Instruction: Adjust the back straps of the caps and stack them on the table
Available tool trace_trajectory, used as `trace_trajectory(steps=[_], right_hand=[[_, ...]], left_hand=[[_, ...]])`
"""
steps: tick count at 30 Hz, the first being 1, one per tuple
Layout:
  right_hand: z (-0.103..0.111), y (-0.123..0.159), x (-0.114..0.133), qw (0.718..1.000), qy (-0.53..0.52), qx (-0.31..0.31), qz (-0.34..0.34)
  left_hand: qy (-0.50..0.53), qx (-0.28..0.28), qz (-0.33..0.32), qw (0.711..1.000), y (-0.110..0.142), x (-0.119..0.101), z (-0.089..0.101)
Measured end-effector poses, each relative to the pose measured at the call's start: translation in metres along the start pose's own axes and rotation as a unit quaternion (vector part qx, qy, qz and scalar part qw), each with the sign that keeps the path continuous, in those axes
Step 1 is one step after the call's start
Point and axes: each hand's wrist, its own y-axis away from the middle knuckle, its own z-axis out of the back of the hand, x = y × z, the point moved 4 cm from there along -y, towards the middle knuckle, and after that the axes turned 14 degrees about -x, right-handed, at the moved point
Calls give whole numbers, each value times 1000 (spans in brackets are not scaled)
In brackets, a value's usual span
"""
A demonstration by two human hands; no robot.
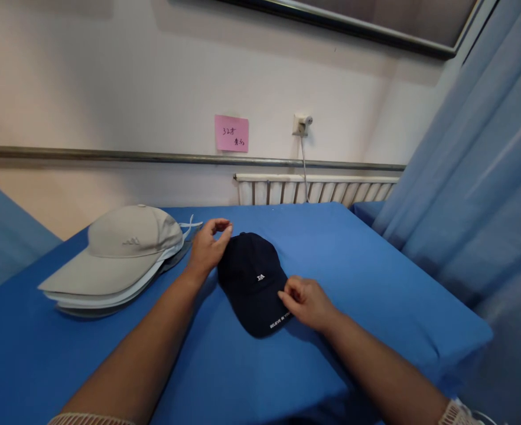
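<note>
A dark navy baseball cap (254,277) lies on the blue-covered table, its brim toward me and a small white logo on its front. White lettering runs along the brim's edge, partly covered by my right hand (307,301). That hand's thumb and fingers pinch the right side of the brim. My left hand (211,245) is at the crown's upper left side, fingers loosely curved with a gap to the thumb; whether it touches the cap is hard to make out. To its left sits a stack of caps, a beige cap (125,248) on top of white and dark grey ones.
The blue table cover (358,260) reaches to a radiator (322,188) and a metal rail (163,156) on the wall. Above are a pink note (231,133) and a plugged socket (302,124). A blue curtain (477,177) hangs on the right.
</note>
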Motion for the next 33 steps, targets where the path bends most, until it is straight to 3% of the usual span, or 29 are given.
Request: trace_trajectory(steps=[2, 4, 6, 9, 13, 17, 20, 23, 27, 30, 33], right_hand=[[2, 9, -16, 989, -66, -46, -121], [3, 24, -25, 958, -145, -75, -236], [5, 42, -26, 906, -229, -90, -344], [6, 68, -13, 801, -345, -98, -479], [-10, 83, 12, 698, -437, -53, -565], [-37, 76, 15, 582, -532, -169, -592], [-46, 60, 11, 572, -552, -194, -574], [-35, 43, 1, 582, -564, -204, -549], [1, 7, -34, 599, -581, -230, -501], [36, -37, -75, 655, -555, -281, -428], [64, -86, -119, 656, -550, -316, -409]], left_hand=[[27, -59, 43, 997, 8, 10, 15], [50, -90, 95, 990, 22, 21, 26], [54, -78, 140, 986, 38, 30, 33], [66, -61, 183, 979, 57, 34, 35], [83, -49, 198, 975, 66, 31, 30], [84, -39, 200, 975, 63, 34, 27], [69, -48, 219, 972, 59, 44, 29], [67, -45, 257, 963, 58, 59, 31], [66, -10, 278, 958, 58, 74, 27], [49, 23, 272, 961, 58, 80, 23], [33, 46, 273, 960, 57, 80, 23]])
